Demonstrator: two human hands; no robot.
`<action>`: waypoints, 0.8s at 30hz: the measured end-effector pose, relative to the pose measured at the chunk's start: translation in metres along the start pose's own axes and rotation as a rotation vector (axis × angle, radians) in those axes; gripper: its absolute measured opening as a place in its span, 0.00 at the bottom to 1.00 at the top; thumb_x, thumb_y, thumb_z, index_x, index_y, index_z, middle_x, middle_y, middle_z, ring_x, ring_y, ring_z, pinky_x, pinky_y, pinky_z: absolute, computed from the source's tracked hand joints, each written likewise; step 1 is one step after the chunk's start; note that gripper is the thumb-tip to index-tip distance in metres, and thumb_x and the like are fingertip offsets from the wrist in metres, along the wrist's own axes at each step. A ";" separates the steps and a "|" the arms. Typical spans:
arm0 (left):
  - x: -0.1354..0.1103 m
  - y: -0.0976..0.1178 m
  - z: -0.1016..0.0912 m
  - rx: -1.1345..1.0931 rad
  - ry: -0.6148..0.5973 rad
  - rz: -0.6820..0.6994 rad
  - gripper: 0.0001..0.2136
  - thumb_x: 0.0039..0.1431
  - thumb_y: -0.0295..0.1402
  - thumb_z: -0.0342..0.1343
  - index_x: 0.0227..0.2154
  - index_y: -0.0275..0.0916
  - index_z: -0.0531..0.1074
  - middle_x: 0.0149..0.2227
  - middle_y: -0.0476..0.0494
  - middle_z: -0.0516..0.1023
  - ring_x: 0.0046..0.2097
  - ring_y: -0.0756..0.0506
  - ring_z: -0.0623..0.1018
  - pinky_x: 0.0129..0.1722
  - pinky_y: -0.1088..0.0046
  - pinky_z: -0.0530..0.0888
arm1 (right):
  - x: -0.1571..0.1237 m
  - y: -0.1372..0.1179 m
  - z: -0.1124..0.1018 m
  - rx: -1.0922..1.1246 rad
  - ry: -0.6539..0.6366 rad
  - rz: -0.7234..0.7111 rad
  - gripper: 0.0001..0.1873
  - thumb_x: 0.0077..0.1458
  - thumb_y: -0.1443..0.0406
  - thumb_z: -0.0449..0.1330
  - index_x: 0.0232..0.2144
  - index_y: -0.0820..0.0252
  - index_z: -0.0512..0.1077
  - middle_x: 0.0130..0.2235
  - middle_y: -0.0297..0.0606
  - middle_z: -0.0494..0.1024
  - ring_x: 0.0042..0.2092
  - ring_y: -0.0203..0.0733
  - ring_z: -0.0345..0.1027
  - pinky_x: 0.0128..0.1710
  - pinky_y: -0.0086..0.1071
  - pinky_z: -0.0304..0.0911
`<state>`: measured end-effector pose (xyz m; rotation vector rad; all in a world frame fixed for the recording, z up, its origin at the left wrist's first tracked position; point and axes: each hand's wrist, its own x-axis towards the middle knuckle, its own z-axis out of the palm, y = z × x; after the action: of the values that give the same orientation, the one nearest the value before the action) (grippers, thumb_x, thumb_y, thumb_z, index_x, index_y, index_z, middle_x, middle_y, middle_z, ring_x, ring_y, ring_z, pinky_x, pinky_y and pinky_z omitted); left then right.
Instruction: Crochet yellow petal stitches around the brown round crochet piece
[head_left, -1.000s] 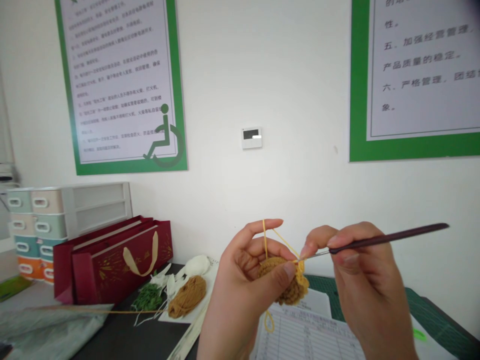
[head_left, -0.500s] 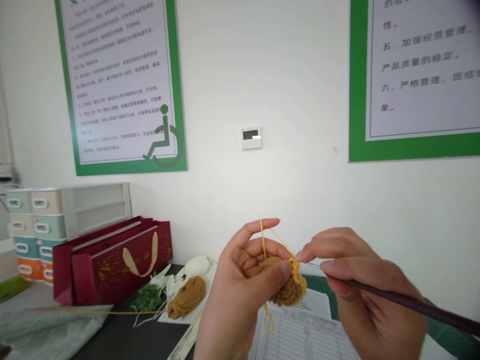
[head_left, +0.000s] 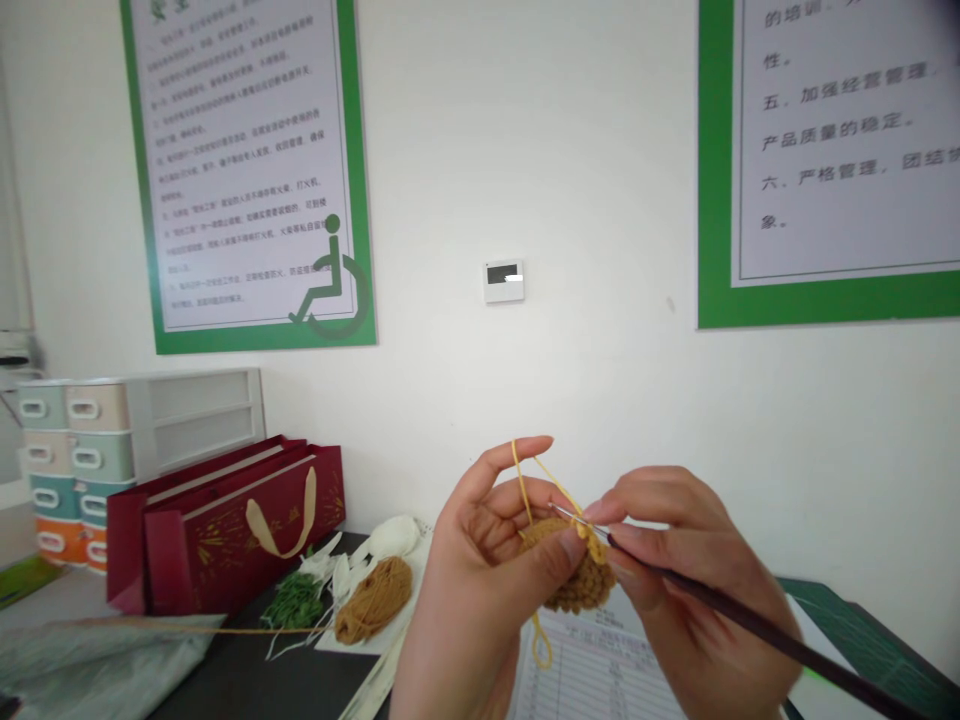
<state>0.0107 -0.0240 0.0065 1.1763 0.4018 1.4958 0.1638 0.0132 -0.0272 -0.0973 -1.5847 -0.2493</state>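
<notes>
My left hand [head_left: 480, 590] pinches a small brown-and-yellow crochet piece [head_left: 581, 582] between thumb and fingers. A strand of yellow yarn [head_left: 519, 480] runs over my raised left index finger. My right hand [head_left: 690, 590] grips a dark crochet hook [head_left: 750, 625] like a pen. Its metal tip lies across the top edge of the piece, and the handle points down to the right. A loose yarn tail hangs below the piece.
A skein of brown yarn [head_left: 373, 598], green yarn [head_left: 294, 600] and white yarn [head_left: 394, 535] lie on the dark table. A red gift bag [head_left: 225, 525] and small plastic drawers [head_left: 71, 460] stand at the left. A printed sheet [head_left: 600, 670] and green cutting mat [head_left: 862, 640] lie below my hands.
My right hand has swung the hook's handle from pointing up-right to down-right, and the tip has pushed left across the piece's top edge. The left hand has hardly moved.
</notes>
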 end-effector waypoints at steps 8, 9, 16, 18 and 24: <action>-0.003 -0.005 0.013 0.037 0.108 0.055 0.31 0.49 0.21 0.71 0.57 0.37 0.70 0.30 0.50 0.79 0.28 0.53 0.74 0.30 0.77 0.74 | -0.006 -0.001 0.007 -0.335 0.120 -0.127 0.19 0.51 0.81 0.64 0.39 0.52 0.76 0.34 0.33 0.77 0.34 0.38 0.69 0.32 0.37 0.69; -0.004 -0.007 0.015 0.077 0.134 0.094 0.31 0.50 0.22 0.70 0.58 0.39 0.68 0.30 0.50 0.80 0.28 0.52 0.74 0.30 0.77 0.73 | -0.005 -0.003 0.010 -0.377 0.136 -0.133 0.20 0.51 0.81 0.63 0.40 0.52 0.76 0.34 0.33 0.77 0.33 0.38 0.69 0.31 0.36 0.69; -0.008 -0.010 0.021 0.168 0.188 0.170 0.38 0.55 0.24 0.67 0.66 0.52 0.59 0.31 0.52 0.77 0.28 0.51 0.74 0.30 0.75 0.74 | -0.006 -0.009 0.018 0.012 0.275 0.145 0.13 0.60 0.76 0.58 0.44 0.58 0.73 0.32 0.35 0.75 0.35 0.41 0.69 0.34 0.38 0.67; -0.007 -0.009 0.020 0.172 0.166 0.184 0.36 0.56 0.23 0.66 0.65 0.51 0.61 0.31 0.52 0.77 0.29 0.51 0.74 0.28 0.77 0.72 | -0.006 -0.012 0.017 0.116 0.363 0.309 0.07 0.65 0.71 0.56 0.42 0.56 0.72 0.31 0.34 0.74 0.34 0.39 0.68 0.34 0.36 0.64; -0.005 -0.007 0.017 0.144 0.097 0.187 0.30 0.55 0.22 0.67 0.59 0.47 0.67 0.30 0.52 0.78 0.28 0.52 0.73 0.28 0.77 0.70 | 0.001 -0.013 0.015 0.531 0.418 0.797 0.13 0.68 0.60 0.55 0.30 0.55 0.71 0.25 0.31 0.68 0.31 0.36 0.60 0.33 0.31 0.59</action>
<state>0.0277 -0.0320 0.0063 1.2859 0.4821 1.7132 0.1466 0.0033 -0.0275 -0.2360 -1.0489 0.7274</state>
